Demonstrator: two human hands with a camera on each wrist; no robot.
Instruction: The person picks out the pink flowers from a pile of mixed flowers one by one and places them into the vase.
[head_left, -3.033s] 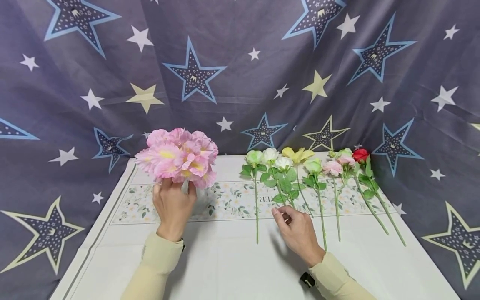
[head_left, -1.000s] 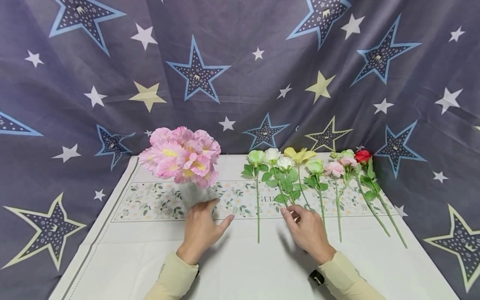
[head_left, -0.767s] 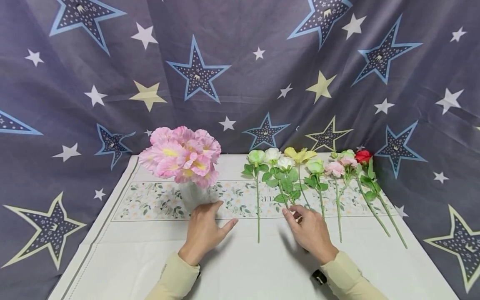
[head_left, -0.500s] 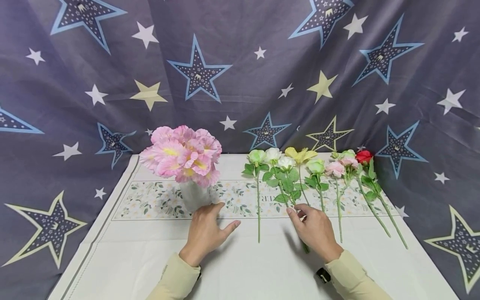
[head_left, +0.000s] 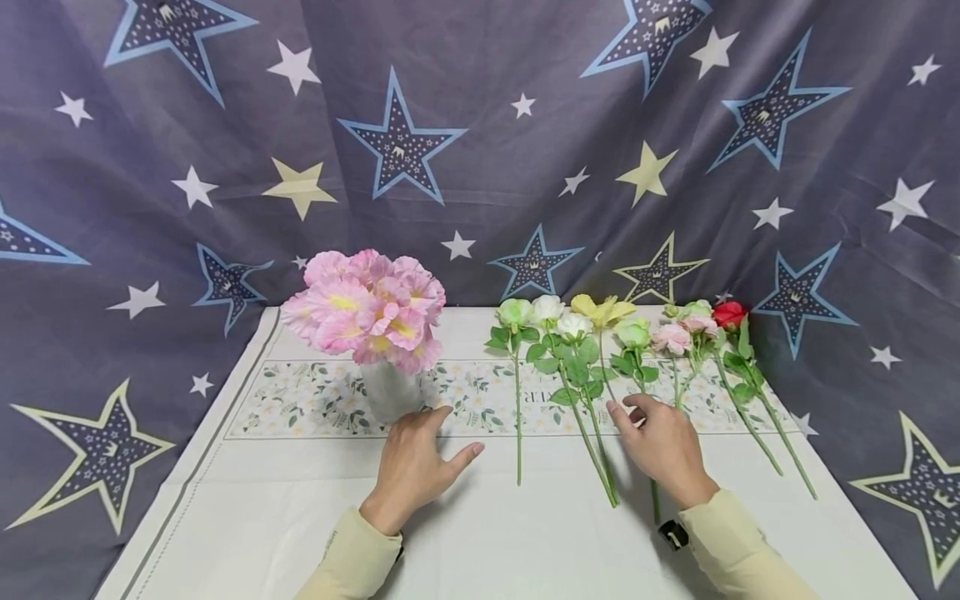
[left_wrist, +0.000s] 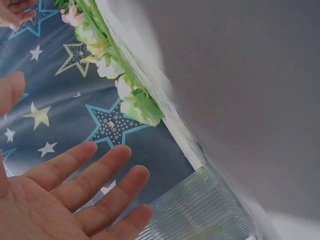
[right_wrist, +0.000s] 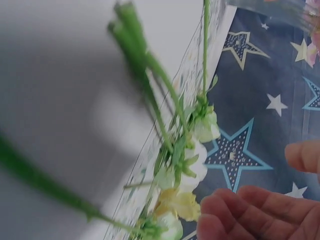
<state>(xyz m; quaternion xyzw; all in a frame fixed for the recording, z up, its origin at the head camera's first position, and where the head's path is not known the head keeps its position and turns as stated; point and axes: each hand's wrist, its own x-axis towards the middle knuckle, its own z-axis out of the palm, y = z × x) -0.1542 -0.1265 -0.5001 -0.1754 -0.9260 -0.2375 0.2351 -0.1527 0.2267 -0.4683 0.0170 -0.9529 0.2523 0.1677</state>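
Pink flowers (head_left: 367,312) with yellow centres stand in a clear ribbed vase (head_left: 392,393) on the left of the table. My left hand (head_left: 414,467) lies in front of the vase, fingers spread and thumb out, holding nothing; the left wrist view has its straight fingers beside the vase (left_wrist: 200,210). Over the lying stems on the right hovers my right hand (head_left: 663,442), its fingers loosely bent. Nothing sits between these fingers in the right wrist view. Beneath it runs the stem of a pale green rose (head_left: 632,332). Two white roses (head_left: 573,325) lie to its left.
A light green rose (head_left: 515,313) lies leftmost in the row, with a yellow flower (head_left: 602,311), pink roses (head_left: 672,338) and a red rose (head_left: 729,315) further right. Under them runs a floral printed strip (head_left: 465,400) on the white tablecloth (head_left: 480,525). A star-patterned curtain (head_left: 480,167) hangs behind.
My left hand has left the vase's top under the pink flowers and come down in front of it. My right hand has shifted right, past the white roses' stem ends.
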